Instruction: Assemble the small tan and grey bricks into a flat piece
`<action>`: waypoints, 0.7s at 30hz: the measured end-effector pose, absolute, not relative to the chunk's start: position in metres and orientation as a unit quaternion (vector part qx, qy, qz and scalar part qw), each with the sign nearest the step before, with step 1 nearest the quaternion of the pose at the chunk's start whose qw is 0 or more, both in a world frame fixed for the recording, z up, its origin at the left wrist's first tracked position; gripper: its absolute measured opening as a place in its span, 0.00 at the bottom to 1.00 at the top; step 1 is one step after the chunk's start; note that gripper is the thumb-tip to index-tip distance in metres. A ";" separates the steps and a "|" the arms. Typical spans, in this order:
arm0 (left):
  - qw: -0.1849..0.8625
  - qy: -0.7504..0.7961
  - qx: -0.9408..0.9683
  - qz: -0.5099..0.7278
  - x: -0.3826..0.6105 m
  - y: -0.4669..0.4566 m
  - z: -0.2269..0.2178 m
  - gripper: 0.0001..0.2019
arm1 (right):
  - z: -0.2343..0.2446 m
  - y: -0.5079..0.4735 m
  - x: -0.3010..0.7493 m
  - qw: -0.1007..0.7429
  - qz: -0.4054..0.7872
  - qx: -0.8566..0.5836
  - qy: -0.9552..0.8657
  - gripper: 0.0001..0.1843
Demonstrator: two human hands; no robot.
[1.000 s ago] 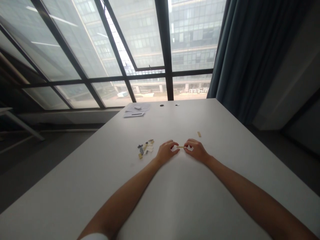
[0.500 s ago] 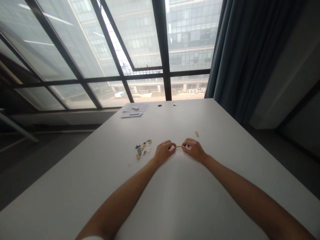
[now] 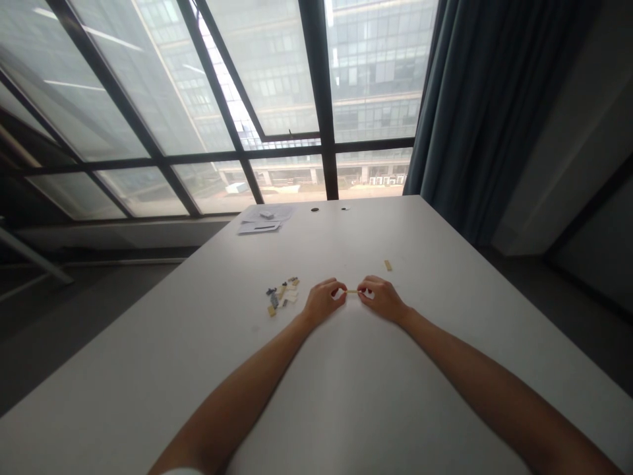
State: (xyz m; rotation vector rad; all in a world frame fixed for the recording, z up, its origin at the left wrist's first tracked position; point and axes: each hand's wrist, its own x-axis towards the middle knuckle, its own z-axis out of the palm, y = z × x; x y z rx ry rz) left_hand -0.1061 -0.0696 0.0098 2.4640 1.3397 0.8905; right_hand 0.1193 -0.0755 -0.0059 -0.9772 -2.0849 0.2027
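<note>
Between my two hands is a thin, flat tan building-block piece (image 3: 351, 291), held level just above or on the white table. My left hand (image 3: 324, 299) pinches its left end between thumb and fingertips. At the right end, my right hand (image 3: 382, 298) grips it in the same kind of pinch. The fingertips cover both ends, so its full length is hidden. Left of my left hand lies a small loose pile of block pieces (image 3: 283, 295) in tan, white, grey and dark colours. A single tan flat piece (image 3: 388, 265) lies just beyond my right hand.
The white table (image 3: 346, 396) stretches away toward large framed windows. Papers (image 3: 260, 227) with small items on them lie at its far left corner. Two small round spots, one a dark hole (image 3: 315, 210), mark the far edge. A blue curtain (image 3: 455, 119) hangs at the right.
Both hands keep their pinch on the tan piece, which now looks a little more level. The whole view has shifted very slightly; the pile and the single piece have not moved on the table.
</note>
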 end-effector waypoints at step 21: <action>0.134 0.430 0.828 0.333 -0.107 -0.065 0.006 0.07 | -0.006 -0.075 0.120 0.405 0.112 -0.393 -0.818 0.05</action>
